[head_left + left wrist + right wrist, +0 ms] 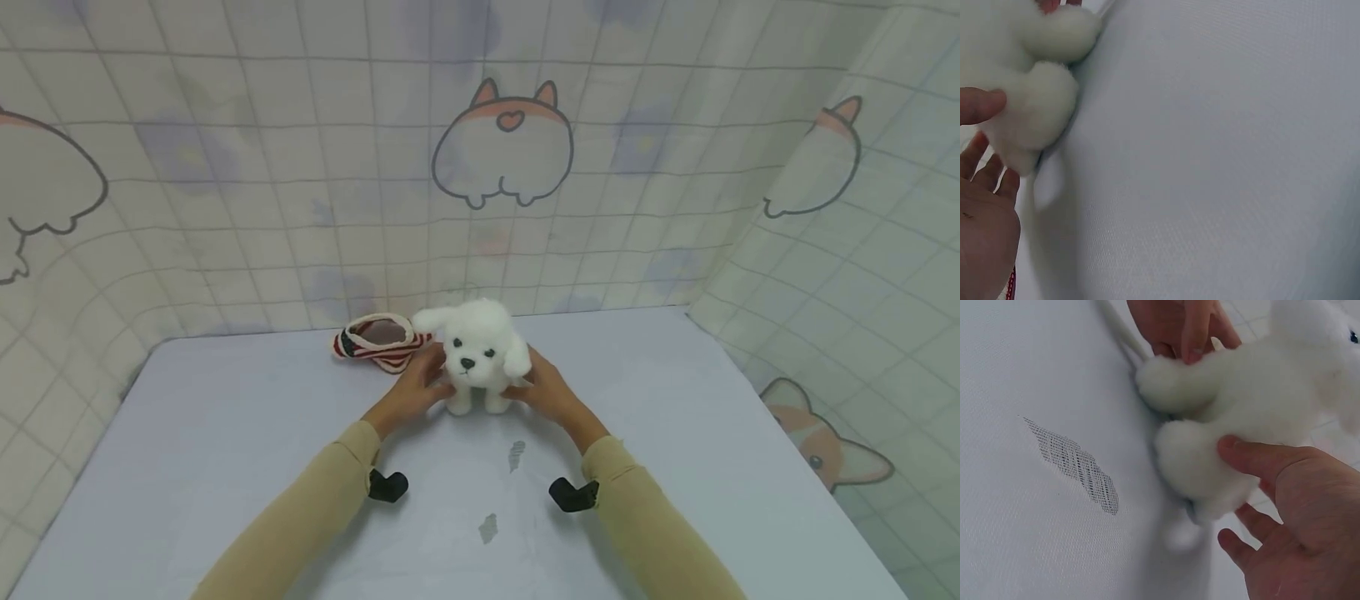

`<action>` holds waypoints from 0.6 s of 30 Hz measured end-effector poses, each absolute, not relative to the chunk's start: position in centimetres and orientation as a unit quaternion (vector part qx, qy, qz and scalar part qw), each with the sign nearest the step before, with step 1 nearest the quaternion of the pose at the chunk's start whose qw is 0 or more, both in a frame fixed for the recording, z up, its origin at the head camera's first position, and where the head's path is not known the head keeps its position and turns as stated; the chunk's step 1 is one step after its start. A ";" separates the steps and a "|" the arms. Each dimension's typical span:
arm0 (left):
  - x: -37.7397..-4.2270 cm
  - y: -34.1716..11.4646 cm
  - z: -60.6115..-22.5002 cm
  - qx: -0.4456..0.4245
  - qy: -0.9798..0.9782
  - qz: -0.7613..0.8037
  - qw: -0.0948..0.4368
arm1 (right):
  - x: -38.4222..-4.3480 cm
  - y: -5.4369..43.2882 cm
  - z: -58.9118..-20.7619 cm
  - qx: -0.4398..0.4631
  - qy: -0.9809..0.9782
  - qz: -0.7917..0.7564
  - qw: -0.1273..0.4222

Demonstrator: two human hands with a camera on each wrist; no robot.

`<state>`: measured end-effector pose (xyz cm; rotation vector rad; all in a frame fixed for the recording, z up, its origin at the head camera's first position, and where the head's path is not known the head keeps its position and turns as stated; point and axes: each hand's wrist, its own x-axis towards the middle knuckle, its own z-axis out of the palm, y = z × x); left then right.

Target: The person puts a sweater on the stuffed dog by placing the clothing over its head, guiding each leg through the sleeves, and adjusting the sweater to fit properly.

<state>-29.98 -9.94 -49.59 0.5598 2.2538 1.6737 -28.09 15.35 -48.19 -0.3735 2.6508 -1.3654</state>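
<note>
A white plush dog (480,342) stands on its feet at the back of the table, its face toward me. My left hand (411,392) holds its side on the left, and my right hand (557,393) holds the other side. In the right wrist view, the thumb (1254,455) of the right hand presses on the dog's leg while the fingers reach behind it. The left wrist view shows the left thumb (982,105) against a white furry leg, fingertips at the far side. Just left of the dog lies a red-and-white striped knitted piece (390,360) with a cream rim.
The white table (225,467) has two grey mesh-like patches (488,528) in front of the dog. Grid-patterned curtains (300,167) with cartoon corgis hang behind and at both sides. Black wrist mounts (387,487) stick out below both sleeves.
</note>
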 end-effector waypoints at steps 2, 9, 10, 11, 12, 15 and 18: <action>-29.9 -10.1 -49.5 0.190 0.781 0.579 0.138 | -28.1 15.4 -48.1 -0.126 0.885 -0.443 0.067; -29.8 -10.9 -48.7 0.209 0.789 0.565 0.120 | -27.8 16.0 -47.0 -0.151 0.883 -0.438 0.070; -29.8 -11.0 -48.4 0.206 0.792 0.562 0.119 | -27.7 16.2 -46.8 -0.156 0.881 -0.441 0.073; -29.7 -11.1 -48.2 0.207 0.792 0.562 0.118 | -27.7 16.3 -46.6 -0.160 0.878 -0.445 0.077; -29.7 -11.3 -48.0 0.207 0.792 0.563 0.117 | -27.8 16.4 -46.4 -0.165 0.875 -0.449 0.078; -29.6 -11.6 -47.2 0.211 0.792 0.563 0.108 | -27.8 16.9 -45.8 -0.170 0.869 -0.458 0.079; -29.7 -12.1 -46.4 0.218 0.793 0.561 0.093 | -28.0 17.3 -45.2 -0.168 0.863 -0.470 0.076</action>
